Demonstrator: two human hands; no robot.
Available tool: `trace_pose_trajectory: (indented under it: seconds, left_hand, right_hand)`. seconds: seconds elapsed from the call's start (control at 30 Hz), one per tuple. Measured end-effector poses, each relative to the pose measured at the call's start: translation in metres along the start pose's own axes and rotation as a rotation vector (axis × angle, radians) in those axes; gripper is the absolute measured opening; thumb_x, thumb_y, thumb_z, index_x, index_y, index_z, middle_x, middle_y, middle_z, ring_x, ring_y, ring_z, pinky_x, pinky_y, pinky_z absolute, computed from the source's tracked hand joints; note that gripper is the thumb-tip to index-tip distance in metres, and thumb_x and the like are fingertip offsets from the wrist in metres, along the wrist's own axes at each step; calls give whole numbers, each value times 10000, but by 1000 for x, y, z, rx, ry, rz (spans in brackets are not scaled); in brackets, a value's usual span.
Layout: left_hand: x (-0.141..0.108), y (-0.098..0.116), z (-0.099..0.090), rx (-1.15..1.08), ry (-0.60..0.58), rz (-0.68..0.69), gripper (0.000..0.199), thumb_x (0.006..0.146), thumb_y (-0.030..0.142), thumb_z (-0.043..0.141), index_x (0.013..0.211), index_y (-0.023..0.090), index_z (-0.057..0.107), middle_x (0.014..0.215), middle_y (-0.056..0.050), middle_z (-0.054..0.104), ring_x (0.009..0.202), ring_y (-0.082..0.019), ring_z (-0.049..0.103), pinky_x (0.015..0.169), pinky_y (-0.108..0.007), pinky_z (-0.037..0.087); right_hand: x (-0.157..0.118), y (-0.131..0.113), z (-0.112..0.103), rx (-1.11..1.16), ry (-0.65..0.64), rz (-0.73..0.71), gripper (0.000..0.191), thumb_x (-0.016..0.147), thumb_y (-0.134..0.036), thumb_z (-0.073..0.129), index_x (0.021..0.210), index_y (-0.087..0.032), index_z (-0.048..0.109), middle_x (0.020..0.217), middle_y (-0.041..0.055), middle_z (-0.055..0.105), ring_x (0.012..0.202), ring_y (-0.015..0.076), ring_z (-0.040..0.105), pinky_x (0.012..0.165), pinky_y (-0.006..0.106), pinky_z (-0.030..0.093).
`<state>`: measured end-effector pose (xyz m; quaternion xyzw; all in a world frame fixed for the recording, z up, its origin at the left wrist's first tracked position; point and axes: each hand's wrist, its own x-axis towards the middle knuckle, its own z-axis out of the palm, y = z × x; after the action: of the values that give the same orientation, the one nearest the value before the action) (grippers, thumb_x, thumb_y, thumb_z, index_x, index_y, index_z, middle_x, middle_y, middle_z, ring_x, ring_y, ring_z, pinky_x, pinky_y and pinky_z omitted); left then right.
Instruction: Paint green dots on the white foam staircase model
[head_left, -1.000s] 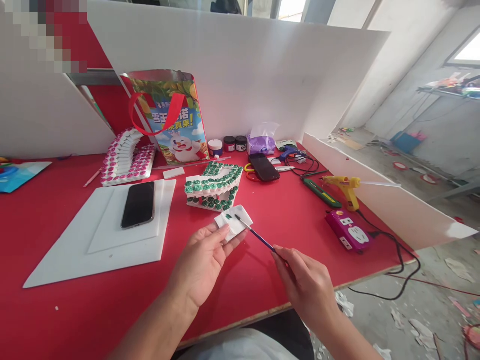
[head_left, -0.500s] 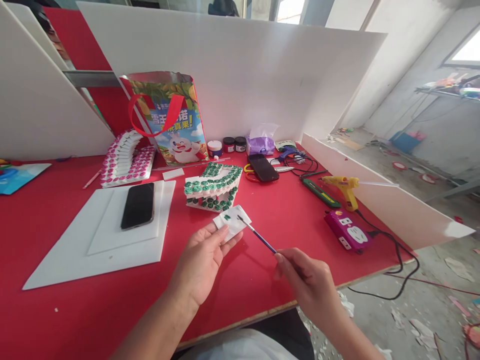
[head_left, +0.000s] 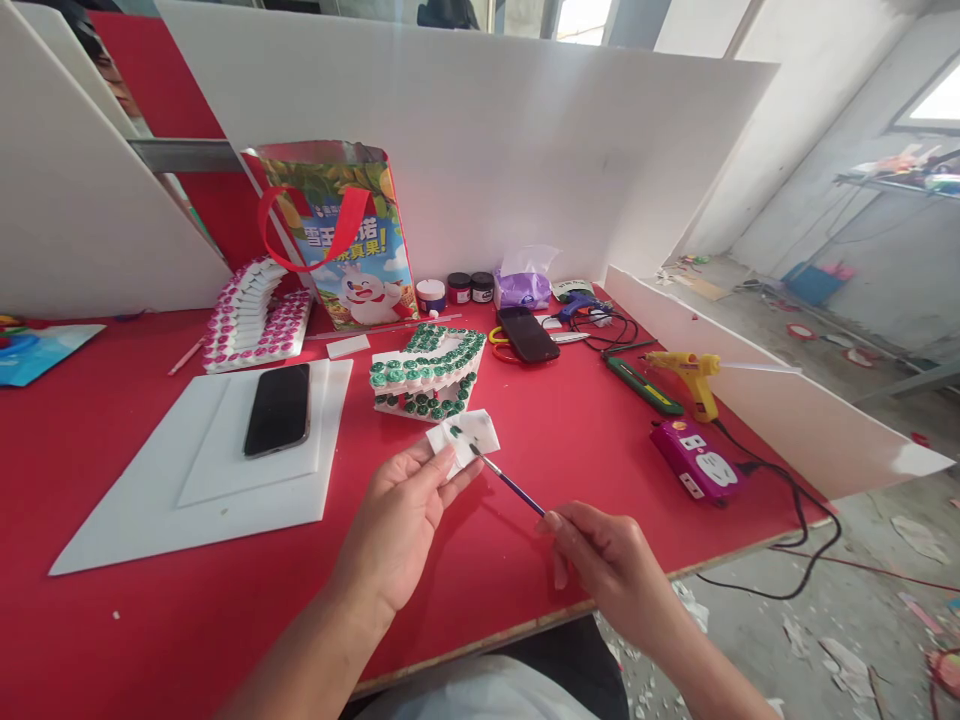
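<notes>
Between the thumb and fingers of my left hand (head_left: 409,500) is a small white piece of tissue or paper (head_left: 484,428) with dark green paint marks. My right hand (head_left: 600,550) pinches the handle of a thin paintbrush (head_left: 517,488); its dark tip touches the white piece near my left fingertips. Just beyond my left hand stands a white curved model (head_left: 427,372) covered in rows of green-painted, rosette-like rounds. A similar model with magenta rounds (head_left: 255,325) sits farther back on the left.
On the red table (head_left: 180,620), a phone (head_left: 277,410) lies on white boards (head_left: 300,495). Paint jars (head_left: 431,296), a tissue pack (head_left: 523,288) and another phone (head_left: 529,335) line the back. A yellow glue gun (head_left: 697,380), green cutter (head_left: 643,385) and purple box (head_left: 697,462) with cables are right.
The brush tip has moved slightly down and left across the white piece, and another dark mark shows there. My right hand has shifted a little down and left.
</notes>
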<state>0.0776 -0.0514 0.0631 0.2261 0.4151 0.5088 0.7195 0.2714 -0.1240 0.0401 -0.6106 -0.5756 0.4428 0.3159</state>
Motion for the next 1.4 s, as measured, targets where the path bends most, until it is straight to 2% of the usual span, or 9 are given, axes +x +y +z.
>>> trace_pose_trajectory:
  seconds: [0.2,0.33,0.43,0.57,0.73,0.97,1.1,1.2,1.4]
  left_hand:
    - [4,2,-5,-8,81,1,168,942,82,608,973,129,765,1151,-115,777,1173,-245,702,1027,-388,590]
    - [8,1,-8,-13,88,-10,165,941,73,601,958,120,758,1165,-124,771,1188,-251,695,1024,-383,593]
    - [10,-2,-8,-15,99,-24,174,940,68,594,994,117,753,1194,-132,761,1177,-252,700,1023,-392,593]
    - [8,-6,-6,-9,73,-69,181,940,81,597,1042,113,743,1211,-149,752,1174,-273,700,1036,-427,583]
    - [1,-4,-2,-59,23,-46,201,908,103,654,1084,152,737,1244,-115,741,1203,-279,684,1049,-443,578]
    - [0,-3,-8,-193,-49,-39,245,786,21,601,919,138,771,1202,-99,763,1263,-316,645,1084,-469,553]
    - [2,-5,-9,-179,-32,-58,232,808,56,674,981,167,782,1165,-88,779,1235,-286,668,1038,-418,587]
    - [4,-7,-9,-147,-7,-60,226,757,68,763,951,180,795,1127,-77,791,1177,-279,701,995,-388,610]
    - [7,-11,-12,-80,-39,-36,233,650,182,911,857,160,807,993,-66,812,1062,-239,734,974,-346,606]
  right_hand:
    - [-3,3,-3,-30,31,-3,519,992,-553,415,634,-201,545,528,16,604,470,108,394,480,254,312]
    - [-5,3,-7,-18,62,-20,469,987,-536,445,705,-195,600,541,13,632,457,109,404,454,243,314]
    - [-4,3,-7,-57,137,-79,414,987,-484,479,731,-193,628,556,8,643,460,108,433,456,231,340]
    - [-3,3,-3,-160,270,-197,323,983,-402,513,794,-190,666,559,-12,614,473,106,480,464,203,379]
    - [-2,0,1,-324,336,-340,280,991,-337,510,841,-181,688,549,-16,586,457,100,475,445,197,365]
    - [-3,0,-1,-378,364,-383,300,1013,-354,493,861,-195,699,563,1,614,456,109,494,448,215,369]
    - [-4,-1,-2,-410,380,-443,230,1004,-286,517,892,-186,692,585,1,623,462,104,493,465,210,379]
    - [-5,-2,-2,-456,382,-499,183,997,-237,527,918,-182,683,607,4,640,475,106,507,490,210,398]
    - [-5,-2,-2,-501,387,-567,193,1001,-202,505,952,-189,692,659,32,688,504,121,571,510,222,409]
